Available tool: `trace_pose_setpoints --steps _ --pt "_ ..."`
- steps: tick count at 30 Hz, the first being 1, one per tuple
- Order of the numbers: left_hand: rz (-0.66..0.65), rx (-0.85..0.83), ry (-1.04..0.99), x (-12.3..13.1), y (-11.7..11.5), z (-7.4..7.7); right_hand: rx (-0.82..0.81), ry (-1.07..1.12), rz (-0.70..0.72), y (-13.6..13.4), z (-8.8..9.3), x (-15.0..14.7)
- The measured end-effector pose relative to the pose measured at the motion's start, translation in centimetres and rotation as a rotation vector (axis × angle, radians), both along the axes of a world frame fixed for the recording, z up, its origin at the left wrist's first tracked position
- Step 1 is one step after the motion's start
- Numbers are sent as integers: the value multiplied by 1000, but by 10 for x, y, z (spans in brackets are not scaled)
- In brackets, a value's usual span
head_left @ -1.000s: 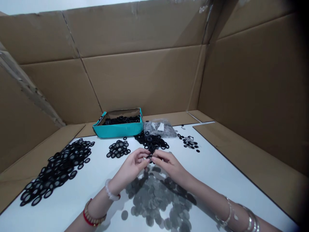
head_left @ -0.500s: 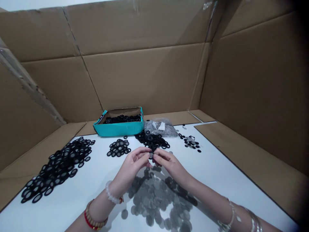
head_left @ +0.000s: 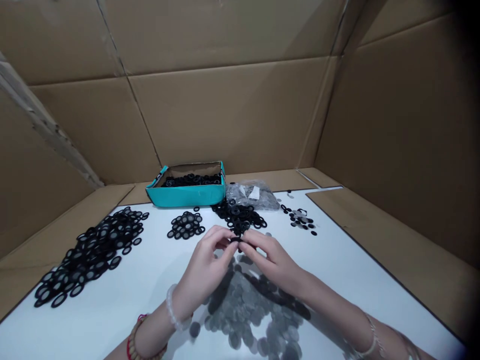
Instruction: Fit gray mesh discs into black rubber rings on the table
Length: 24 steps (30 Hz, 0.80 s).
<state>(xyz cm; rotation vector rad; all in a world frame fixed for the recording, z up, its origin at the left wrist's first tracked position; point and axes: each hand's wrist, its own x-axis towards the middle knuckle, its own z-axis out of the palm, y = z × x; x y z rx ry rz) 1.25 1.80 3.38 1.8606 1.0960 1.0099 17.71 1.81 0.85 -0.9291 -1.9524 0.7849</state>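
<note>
Between the fingertips of both hands is a small black ring (head_left: pixel 236 240), seen nearly edge-on; whether a grey disc sits inside it I cannot tell. My left hand (head_left: pixel 210 255) pinches its left side with thumb and fingers. From the other side my right hand (head_left: pixel 272 257) grips it in the same way. Just beyond the fingers lies a heap of loose black rings (head_left: pixel 240 216). Below the hands, many thin grey discs (head_left: pixel 243 310) are spread over the white tabletop (head_left: pixel 150 270), partly in shadow.
A long pile of black rings with grey centres (head_left: pixel 97 245) covers the left side, with a smaller such pile (head_left: pixel 185 225) nearer the middle. Behind stand a teal box (head_left: pixel 185 196) of black rings and a clear plastic bag (head_left: pixel 253 195). Small black pieces (head_left: pixel 302 220) lie right. Cardboard walls (head_left: pixel 225 115) surround the table.
The ring in my fingers has tipped from showing its grey face to nearly edge-on. Both hands stay together, and the whole view has shifted slightly.
</note>
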Motion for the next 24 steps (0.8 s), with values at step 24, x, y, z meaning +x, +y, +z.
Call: trace_pose_setpoints --steps 24 --pt "49 -409 -292 1 2 12 -242 167 -2 -3 4 -2"
